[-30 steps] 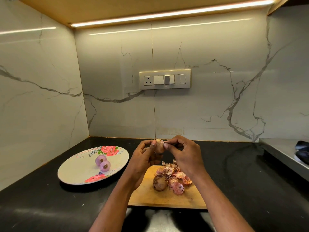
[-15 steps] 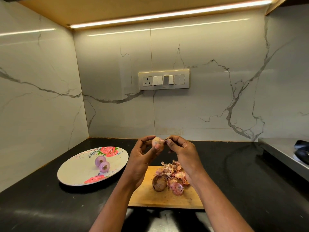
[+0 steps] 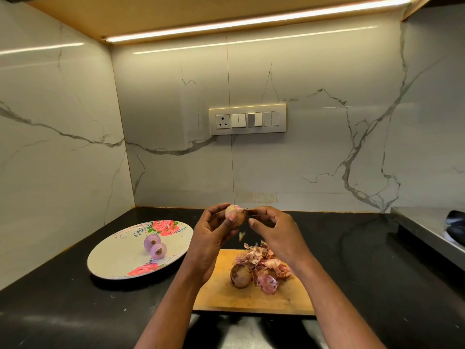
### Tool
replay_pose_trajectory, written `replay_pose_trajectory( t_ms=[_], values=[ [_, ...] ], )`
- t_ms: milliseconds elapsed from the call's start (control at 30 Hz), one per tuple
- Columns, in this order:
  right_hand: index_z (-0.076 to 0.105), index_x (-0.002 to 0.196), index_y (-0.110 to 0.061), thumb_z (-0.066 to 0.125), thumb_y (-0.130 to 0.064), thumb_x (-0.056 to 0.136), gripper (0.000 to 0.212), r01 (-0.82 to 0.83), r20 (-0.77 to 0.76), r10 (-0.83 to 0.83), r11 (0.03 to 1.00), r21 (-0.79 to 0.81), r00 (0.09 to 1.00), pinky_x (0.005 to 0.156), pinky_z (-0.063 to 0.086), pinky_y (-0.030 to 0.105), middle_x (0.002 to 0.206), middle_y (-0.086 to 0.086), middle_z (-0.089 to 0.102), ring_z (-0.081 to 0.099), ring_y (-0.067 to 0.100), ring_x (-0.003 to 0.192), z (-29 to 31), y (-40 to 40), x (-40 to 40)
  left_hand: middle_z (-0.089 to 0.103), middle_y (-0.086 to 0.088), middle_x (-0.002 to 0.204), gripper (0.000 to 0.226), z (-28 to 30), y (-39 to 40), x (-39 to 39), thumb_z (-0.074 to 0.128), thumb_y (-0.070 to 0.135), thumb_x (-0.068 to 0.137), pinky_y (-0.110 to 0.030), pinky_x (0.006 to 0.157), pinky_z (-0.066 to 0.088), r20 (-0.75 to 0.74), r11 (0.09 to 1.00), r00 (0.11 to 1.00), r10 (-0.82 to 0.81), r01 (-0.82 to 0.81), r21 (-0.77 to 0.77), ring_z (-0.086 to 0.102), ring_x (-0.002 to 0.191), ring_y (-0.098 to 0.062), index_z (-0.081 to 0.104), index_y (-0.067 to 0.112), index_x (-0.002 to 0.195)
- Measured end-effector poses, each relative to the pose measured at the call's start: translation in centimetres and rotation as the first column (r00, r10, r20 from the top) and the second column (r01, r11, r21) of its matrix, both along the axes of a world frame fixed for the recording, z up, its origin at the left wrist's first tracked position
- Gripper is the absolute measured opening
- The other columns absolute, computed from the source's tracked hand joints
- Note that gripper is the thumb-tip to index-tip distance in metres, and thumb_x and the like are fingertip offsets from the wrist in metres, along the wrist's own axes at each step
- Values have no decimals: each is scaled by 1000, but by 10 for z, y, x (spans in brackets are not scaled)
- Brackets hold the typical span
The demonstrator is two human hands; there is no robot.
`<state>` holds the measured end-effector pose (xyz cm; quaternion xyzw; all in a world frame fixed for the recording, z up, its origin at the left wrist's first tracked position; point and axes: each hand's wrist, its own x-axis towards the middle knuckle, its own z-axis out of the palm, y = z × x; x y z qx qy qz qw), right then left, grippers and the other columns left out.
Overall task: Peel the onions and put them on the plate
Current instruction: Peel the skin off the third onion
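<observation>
Onion (image 3: 235,214), partly skinned, sits raised above the far edge of the board (image 3: 221,293), gripped by the curled fingers and thumb of the left hand (image 3: 210,245), while the right hand (image 3: 273,231) just beside it pinches a thin strip of skin at the onion's tip and a flake (image 3: 241,236) hangs in the air below. On the board lie an unpeeled onion (image 3: 240,275) and, touching it, a heap of peels (image 3: 266,265). Left of the board a flowered plate (image 3: 118,263) holds two peeled onions (image 3: 155,246) that touch each other; no writing is readable anywhere, not even on the switch panel (image 3: 247,119) on the wall beyond the board.
</observation>
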<state>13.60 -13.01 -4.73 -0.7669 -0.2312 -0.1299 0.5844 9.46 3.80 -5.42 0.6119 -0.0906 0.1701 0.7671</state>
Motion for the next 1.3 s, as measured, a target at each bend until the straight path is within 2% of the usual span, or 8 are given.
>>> replay_pose_trajectory(
  t_ms=[267, 433, 533, 667, 800, 1000, 1167, 1300],
  values=[
    [77, 98, -28, 75, -29, 88, 10, 34, 93, -42, 996, 87, 995, 81, 56, 21, 91, -13, 75, 68, 0, 93, 1, 1, -3, 68, 0, 120, 53, -2, -2, 1, 80, 27, 74, -34, 92, 58, 16, 987, 997, 76, -78, 144, 66, 113, -16, 61, 21, 123],
    [76, 95, -25, 74, -25, 89, 7, 116, 199, -114, 993, 5, 973, 70, 49, 6, 88, -15, 73, 65, -7, 87, 2, 1, -5, 68, -12, 116, 45, 2, -7, -2, 58, 44, 88, -31, 87, 59, -114, 996, 993, -11, 20, 81, 69, 106, -24, 62, 14, 122],
    [77, 97, -24, 75, -27, 88, 10, 153, 269, -133, 987, -51, 954, 73, 51, 9, 89, -14, 73, 66, -4, 87, 0, 6, -5, 74, -13, 105, 45, 3, -6, -3, 44, 50, 99, -33, 84, 59, -194, 986, 980, -49, 79, 149, 70, 100, -27, 65, 16, 118],
    [75, 98, -23, 72, -28, 90, 10, 238, 281, -229, 971, 2, 932, 70, 54, 13, 89, -12, 73, 67, 0, 85, -3, 10, -5, 71, -12, 112, 41, 1, -8, -2, 56, 43, 91, -30, 84, 58, -110, 990, 992, -55, 69, 126, 69, 101, -23, 65, 15, 121],
    [75, 103, -19, 67, -27, 95, 14, 266, 151, -293, 948, 172, 944, 63, 50, 6, 93, -8, 73, 66, 2, 85, -2, 22, -12, 67, -2, 122, 48, 0, -11, -1, 71, 34, 82, -30, 94, 55, 22, 989, 999, 26, -29, 142, 66, 113, -14, 57, 21, 126],
    [74, 105, -20, 64, -28, 97, 16, 122, -93, -96, 933, 339, 991, 70, 55, 17, 95, -5, 74, 69, 11, 91, -1, 29, -12, 63, 10, 125, 55, 2, -11, -2, 76, 29, 76, -22, 94, 52, 82, 984, 992, 93, -105, 146, 62, 111, 5, 56, 27, 127],
    [70, 106, -19, 55, -26, 102, 17, 21, -217, 85, 896, 443, 972, 67, 44, 22, 95, -2, 77, 68, 7, 78, 5, 18, -16, 64, -2, 130, 56, 2, -4, -3, 75, 27, 75, -34, 102, 51, 57, 998, 997, 44, -46, 46, 62, 122, -14, 57, 26, 128],
    [71, 102, -21, 51, -34, 103, 25, 33, -132, 11, 945, 326, 991, 67, 48, 22, 94, -6, 76, 69, 9, 79, 4, 15, -12, 69, 2, 120, 48, 4, -5, -3, 70, 23, 79, -29, 88, 55, 41, 999, 999, 33, -32, -14, 67, 112, -13, 59, 24, 126]
  ],
)
